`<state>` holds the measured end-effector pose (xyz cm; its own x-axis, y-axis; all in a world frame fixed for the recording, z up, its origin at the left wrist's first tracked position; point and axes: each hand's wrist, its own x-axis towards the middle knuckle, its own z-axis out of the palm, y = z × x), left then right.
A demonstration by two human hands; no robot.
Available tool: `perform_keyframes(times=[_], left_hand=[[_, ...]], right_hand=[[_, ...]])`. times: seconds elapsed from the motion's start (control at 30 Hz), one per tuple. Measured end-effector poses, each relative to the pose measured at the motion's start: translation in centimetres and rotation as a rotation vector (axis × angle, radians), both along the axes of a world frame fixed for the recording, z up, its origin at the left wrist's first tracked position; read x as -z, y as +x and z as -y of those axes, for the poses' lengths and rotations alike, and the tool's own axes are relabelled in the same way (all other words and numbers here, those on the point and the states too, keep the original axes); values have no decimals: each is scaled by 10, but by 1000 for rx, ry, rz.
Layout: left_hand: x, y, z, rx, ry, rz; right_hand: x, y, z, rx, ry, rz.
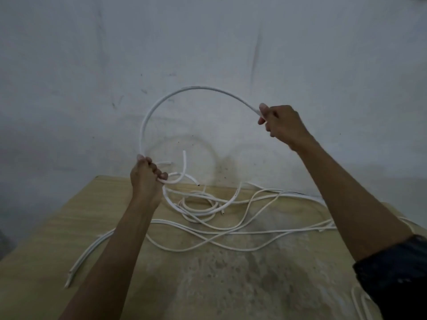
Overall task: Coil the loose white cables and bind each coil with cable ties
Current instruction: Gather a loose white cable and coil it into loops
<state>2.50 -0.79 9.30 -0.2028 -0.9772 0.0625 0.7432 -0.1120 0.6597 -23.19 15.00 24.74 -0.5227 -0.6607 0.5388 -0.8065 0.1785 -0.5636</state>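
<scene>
The left hand (146, 177) is closed tight round a white cable (198, 88). Short curved bits of cable stick out of the fist. One curls up and one points down to the right. The right hand (280, 125) is higher up and off to the side. It pinches the same cable between the thumb and the fingers. The two hands are well apart. Between them the cable bends up in a big round arch in the air, in front of the grey, stained wall (208, 42). From the bottom of the left fist the cable drops down and swings round onto the table (64, 227).

More loose cables (231, 233) lie on the table under and between the arms. They cross over each other in long wavy lines. A small ring of cable (203, 213) lies flat just below the left hand. Some cable ends lie near the left edge of the table, beside the left arm. The table is light wood with a worn grey patch in the middle. A dark sleeve (397, 278) is pushed up on the right arm.
</scene>
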Motion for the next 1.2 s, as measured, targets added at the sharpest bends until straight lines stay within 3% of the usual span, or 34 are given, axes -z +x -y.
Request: perform_keyframes(times=[0.07,0.17,0.4,0.53,0.67,0.77,0.83,0.87,0.9,0.97,1.03,1.2], left_hand=[[-1,-5,-5,158,154,-217],[-4,-10,-12,266,256,-468],[-12,0,-16,361,417,-684],[-16,-17,-34,305,421,-566],[-6,-30,-40,407,400,-437],[-2,-34,-50,344,260,89],[-3,-38,-63,55,52,438],[-6,-40,-69,-116,-128,525],[-13,-41,-79,-173,-313,547],[-33,-37,-97,23,-424,401],[-44,-35,-103,198,-335,274],[-44,-30,-103,120,-172,295]], right_hand=[[0,22,8,-184,-151,254],[19,57,22,-312,-206,549],[71,119,21,-521,-7,582],[84,144,25,-587,-12,573],[102,153,24,-551,-53,405],[111,143,23,-396,-131,310],[110,135,22,-268,-176,233],[110,133,21,-222,-184,202],[109,132,20,-197,-185,161],[114,134,17,-214,-175,27],[127,140,14,-270,-158,-42],[135,145,1,-427,-191,69]])
